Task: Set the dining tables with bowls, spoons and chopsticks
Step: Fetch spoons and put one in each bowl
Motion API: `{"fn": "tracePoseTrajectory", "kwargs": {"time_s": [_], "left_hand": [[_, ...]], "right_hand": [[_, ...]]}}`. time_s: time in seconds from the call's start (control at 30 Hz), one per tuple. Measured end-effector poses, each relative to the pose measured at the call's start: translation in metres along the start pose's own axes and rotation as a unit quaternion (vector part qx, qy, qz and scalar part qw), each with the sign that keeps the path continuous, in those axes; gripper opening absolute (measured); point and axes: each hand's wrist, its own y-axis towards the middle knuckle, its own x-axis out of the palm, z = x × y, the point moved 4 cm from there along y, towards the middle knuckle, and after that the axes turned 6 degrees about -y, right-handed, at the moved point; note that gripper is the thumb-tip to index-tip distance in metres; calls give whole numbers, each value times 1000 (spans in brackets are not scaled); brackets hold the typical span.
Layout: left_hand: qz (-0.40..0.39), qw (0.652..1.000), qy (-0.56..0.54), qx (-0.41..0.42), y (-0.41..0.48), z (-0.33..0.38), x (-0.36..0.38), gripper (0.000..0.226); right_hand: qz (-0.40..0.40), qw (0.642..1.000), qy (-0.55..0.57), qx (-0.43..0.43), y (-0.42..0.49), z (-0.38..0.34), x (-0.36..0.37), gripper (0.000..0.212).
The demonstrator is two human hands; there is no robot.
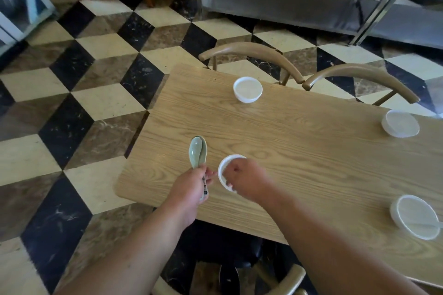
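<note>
From the head view, which is the only one, the left hand (191, 187) is wrapped round the handles of a small stack of green spoons (198, 152). Their bowls stick out past the fingers, above the near left corner of the table (299, 151).

The right hand (244, 181) hangs over the nearest bowl (222, 170), just right of the spoons, with its fingers curled down toward the rim. I cannot tell whether it is pinching anything or only touching the bowl.

Three more white bowls are out:
- the far bowl (247, 89), by the wooden chair (251, 51)
- the far-right bowl (400, 123)
- the near-right bowl (414, 217), which may already have a spoon in it, though that is faint

I see no chopsticks.

The step looks to be giving this bowl its spoon. To do it well, I would steady the bowl with the right hand and slide off the top spoon alone. It should be lowered in rather than dropped, since ceramic on ceramic chips. The handle should rest on the rim facing the seat. The left grip needs to be snug so the remaining spoons do not slip.
</note>
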Motion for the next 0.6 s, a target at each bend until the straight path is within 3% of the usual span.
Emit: {"fn": "tracePoseTrajectory", "kwargs": {"time_s": [0.07, 0.1, 0.23, 0.47, 0.6], "left_hand": [[-15, 1000, 5, 10, -4, 16, -11, 35], [-21, 1000, 0, 15, -7, 25, -20, 36], [-33, 997, 22, 59, -4, 63, -83, 39], [-86, 990, 79, 83, 10, 135, -274, 53], [-78, 976, 143, 141, -2, 190, -397, 50]], "right_hand": [[-136, 989, 40, -50, -9, -43, 33, 21], [-154, 984, 62, -67, -10, -61, 46, 20], [-138, 968, 201, -51, -4, -127, 86, 22], [-174, 966, 146, -124, 9, -294, 196, 23], [-142, 945, 286, -63, 17, -397, 251, 20]]}}
